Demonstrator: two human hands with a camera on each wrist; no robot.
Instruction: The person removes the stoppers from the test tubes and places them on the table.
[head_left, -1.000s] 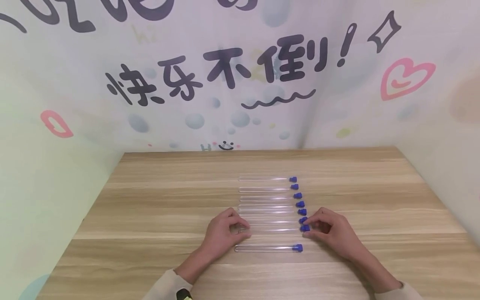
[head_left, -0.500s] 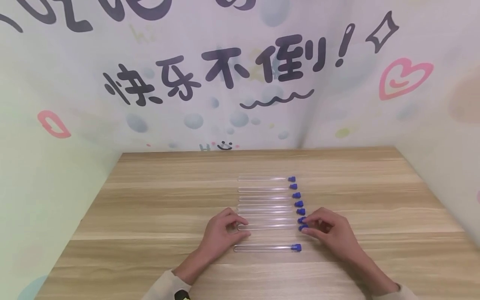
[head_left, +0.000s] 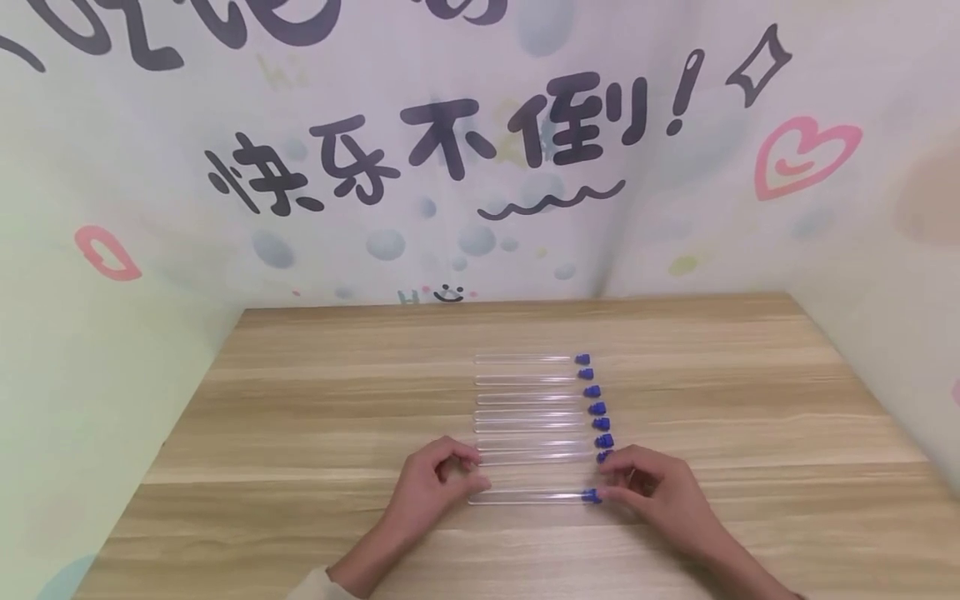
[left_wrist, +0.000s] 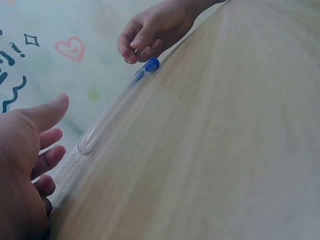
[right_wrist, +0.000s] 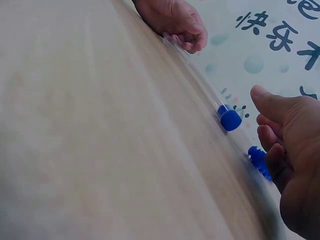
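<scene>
In the head view, a capped test tube (head_left: 525,497) lies nearest the person, with its blue cap (head_left: 591,496) at the right end. Beyond it lie several clear test tubes (head_left: 534,457) in a row. Loose blue caps (head_left: 603,442) lie at their right ends. My left hand (head_left: 435,487) hovers by the closed ends, thumb near the capped tube; the left wrist view shows its fingers relaxed and holding nothing. My right hand (head_left: 663,492) is beside the capped end, partly hiding a loose cap (right_wrist: 259,161). In the right wrist view its thumb and fingers stand apart, with nothing gripped.
The tubes rest on a wood-grain table (head_left: 300,400). A white printed backdrop (head_left: 337,250) with dark lettering stands at the table's far edge. Pale walls (head_left: 885,333) flank both sides.
Both hands have moved toward the person, from the second-nearest tube and its loose cap to the ends of the capped tube. The left fingers no longer surround the second tube's end.
</scene>
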